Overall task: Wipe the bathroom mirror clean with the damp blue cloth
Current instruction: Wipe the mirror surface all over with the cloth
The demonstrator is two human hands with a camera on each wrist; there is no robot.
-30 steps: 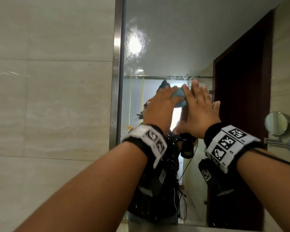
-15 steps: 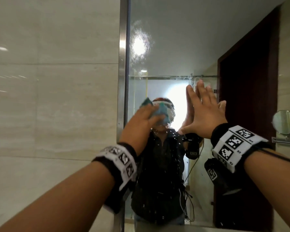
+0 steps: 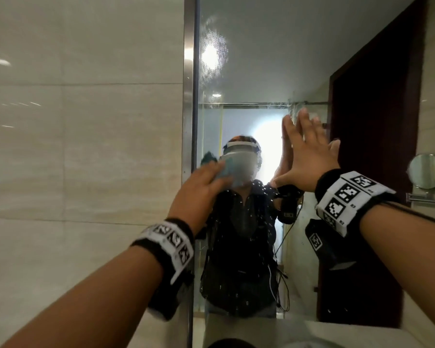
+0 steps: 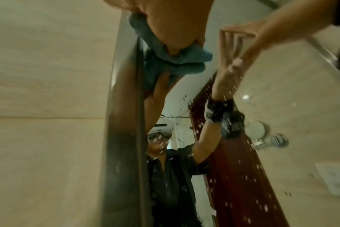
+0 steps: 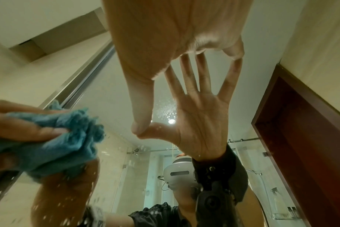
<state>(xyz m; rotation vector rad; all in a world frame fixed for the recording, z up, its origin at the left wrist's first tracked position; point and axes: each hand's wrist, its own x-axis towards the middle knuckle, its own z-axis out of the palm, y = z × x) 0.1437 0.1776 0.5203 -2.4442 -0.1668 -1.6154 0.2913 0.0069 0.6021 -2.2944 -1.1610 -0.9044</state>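
Left hand (image 3: 199, 187) bunches the damp blue cloth (image 3: 51, 169) under my curled fingers and presses it to the mirror (image 3: 261, 71) beside its metal frame (image 3: 187, 96) — I judge that edge needs wiping. My right hand (image 3: 309, 156) lies flat, fingers straight, fingertips on the glass, likely to steady me. Counted: one cloth, two hands — and droplets too many to number low on the mirror.

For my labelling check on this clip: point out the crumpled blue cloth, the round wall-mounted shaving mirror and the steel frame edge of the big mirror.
Crumpled blue cloth (image 5: 68, 142): right wrist view, bunched folds.
Round wall-mounted shaving mirror (image 3: 427, 171): head view, glass centre.
Steel frame edge (image 3: 187, 121): head view, vertical strip.
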